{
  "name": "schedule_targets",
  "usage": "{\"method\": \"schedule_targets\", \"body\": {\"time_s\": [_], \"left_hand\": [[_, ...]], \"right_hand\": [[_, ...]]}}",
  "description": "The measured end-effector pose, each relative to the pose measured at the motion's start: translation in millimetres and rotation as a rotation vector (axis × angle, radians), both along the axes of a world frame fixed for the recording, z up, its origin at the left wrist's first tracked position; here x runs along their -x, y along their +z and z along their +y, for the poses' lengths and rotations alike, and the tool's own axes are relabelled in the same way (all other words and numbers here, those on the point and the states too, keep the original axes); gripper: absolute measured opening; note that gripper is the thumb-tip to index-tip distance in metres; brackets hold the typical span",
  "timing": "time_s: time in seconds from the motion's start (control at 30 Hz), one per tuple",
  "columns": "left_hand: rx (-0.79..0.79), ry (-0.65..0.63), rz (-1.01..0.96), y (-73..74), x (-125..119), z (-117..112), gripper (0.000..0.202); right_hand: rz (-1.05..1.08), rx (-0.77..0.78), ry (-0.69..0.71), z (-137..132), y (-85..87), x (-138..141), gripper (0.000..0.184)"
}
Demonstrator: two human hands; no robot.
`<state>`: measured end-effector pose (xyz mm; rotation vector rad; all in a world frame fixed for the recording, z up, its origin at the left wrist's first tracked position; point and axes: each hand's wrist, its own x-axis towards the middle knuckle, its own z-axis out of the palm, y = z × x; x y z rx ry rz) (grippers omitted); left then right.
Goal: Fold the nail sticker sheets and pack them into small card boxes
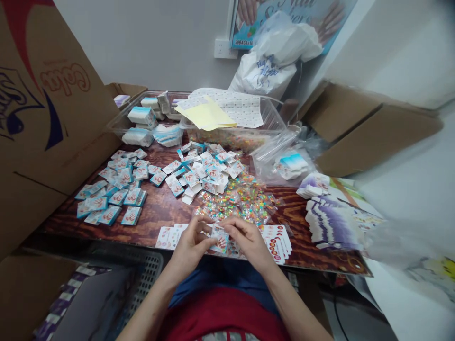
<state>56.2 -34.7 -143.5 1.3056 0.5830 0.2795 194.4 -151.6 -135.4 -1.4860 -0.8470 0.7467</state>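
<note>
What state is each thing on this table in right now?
small card: held between the hands
left hand: curled beside the card
right hand: pinching the card
loose cards: scattered flat
clear tub: yellow sheets lying on it
cardboard box: flaps open
white sack: bulging

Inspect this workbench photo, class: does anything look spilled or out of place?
Small multicoloured pieces lie heaped, seemingly loose, on the wood-grain table, not contained like those in the clear plastic tub.
</note>
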Motion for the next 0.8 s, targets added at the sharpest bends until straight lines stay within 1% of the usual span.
{"method": "schedule_targets", "body": {"time_s": [0.07,0.17,0.27,0.33,0.4,0.47,0.53,0.6,0.7,0.73,0.8], "left_hand": [[-0.054,-0.012,0.014,0.1,2.0,-2.4,0.038],[-0.101,-0.044,0.045,2.5,5.3,-4.6,0.038],[-0.094,-0.055,0.060,5.9,7.9,-6.0,0.038],[-0.072,-0.058,0.053,6.8,9.2,-6.9,0.040],[-0.043,-0.067,0.043,5.8,10.4,-7.6,0.041],[-0.022,-0.076,0.035,3.3,11.6,-8.1,0.043],[-0.005,-0.076,0.034,0.3,12.8,-7.9,0.045],[0.011,-0.073,0.036,-2.1,14.0,-7.3,0.047],[0.040,-0.087,0.023,-4.1,16.1,-6.8,0.049],[0.045,-0.099,0.017,-4.5,16.7,-7.1,0.050],[0.047,-0.129,0.008,-5.7,17.7,-8.5,0.050]], "right_hand": [[0.069,0.003,-0.002,0.8,0.5,0.3,0.019],[0.215,0.025,-0.076,2.3,-3.8,4.3,0.018],[0.292,0.040,-0.140,4.1,-8.0,7.4,0.024],[0.316,0.055,-0.139,4.7,-9.0,6.6,0.026],[0.318,0.064,-0.103,4.5,-8.2,3.8,0.026],[0.290,0.058,-0.037,3.1,-5.9,0.5,0.024],[0.229,0.049,0.038,0.5,-2.5,-1.4,0.021],[0.133,0.041,0.083,-3.0,0.8,-0.6,0.019],[0.019,0.031,0.045,-9.1,0.9,4.3,0.019],[0.036,0.033,0.023,-10.9,-1.1,6.0,0.019],[0.175,0.067,-0.006,-13.6,-7.7,8.7,0.019]]}}
